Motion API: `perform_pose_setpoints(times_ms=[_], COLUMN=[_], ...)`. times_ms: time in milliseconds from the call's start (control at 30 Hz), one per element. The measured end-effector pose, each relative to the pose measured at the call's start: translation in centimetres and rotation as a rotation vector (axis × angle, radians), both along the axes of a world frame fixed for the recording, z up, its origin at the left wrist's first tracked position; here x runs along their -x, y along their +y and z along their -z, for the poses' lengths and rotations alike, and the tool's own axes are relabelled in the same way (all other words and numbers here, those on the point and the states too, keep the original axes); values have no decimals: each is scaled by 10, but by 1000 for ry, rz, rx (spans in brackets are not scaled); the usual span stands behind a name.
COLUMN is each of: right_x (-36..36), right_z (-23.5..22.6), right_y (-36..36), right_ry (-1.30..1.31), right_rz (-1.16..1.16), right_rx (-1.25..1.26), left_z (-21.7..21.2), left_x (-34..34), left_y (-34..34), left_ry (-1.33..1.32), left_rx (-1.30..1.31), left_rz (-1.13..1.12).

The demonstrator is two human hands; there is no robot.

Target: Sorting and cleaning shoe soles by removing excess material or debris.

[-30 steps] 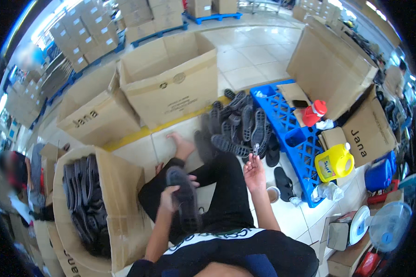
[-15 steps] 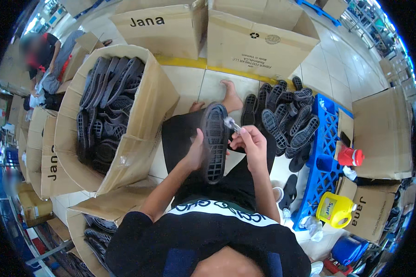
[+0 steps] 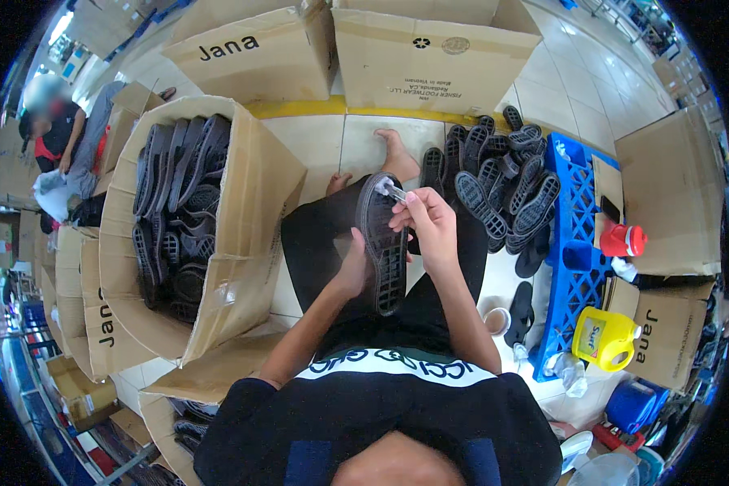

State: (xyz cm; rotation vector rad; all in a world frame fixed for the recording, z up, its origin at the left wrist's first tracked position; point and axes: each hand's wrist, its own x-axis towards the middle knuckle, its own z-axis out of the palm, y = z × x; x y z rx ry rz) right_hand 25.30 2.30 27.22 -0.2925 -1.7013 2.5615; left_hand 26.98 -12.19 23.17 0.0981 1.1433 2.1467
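Black rubber shoe sole [image 3: 383, 243] up over the lap, tread side showing.

Long and narrow, ribbed grooves down its length, rounded toe end pointing far. Left hand [image 3: 351, 269] gripping its left edge, fingers curled behind, thumb on the rim. Right hand [image 3: 426, 220] at the far end, fingertips pinching a small clear brush-like tool [image 3: 391, 190] against the toe. Open cardboard box [image 3: 243, 202] stacked with dark soles on the left, loose pile of black soles [image 3: 494, 174] by a blue plastic pallet [image 3: 573, 235] on the right.
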Motion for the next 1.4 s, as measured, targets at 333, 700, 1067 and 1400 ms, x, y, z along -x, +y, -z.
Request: perform_pose_setpoints(times_ms=[333,700,1067,1400], right_x=[-6,-54,-11,56], right_z=[-26,-6,-45,-65], right_y=[19,13,36,23], right_ry=[439,317,569,986], right_rz=[-497,-666,-286,-166], right_rx=[-898,-874,-1100,-1507], left_z=[12,-10,-19,-26], left_x=[3,28,30,15], left_y=[-14,-18,-22,-5], left_ry=[-105,-126,-92,-114], left_rx=[-74,-278,-221,-324], left_rz=[54,-382,-268,-169])
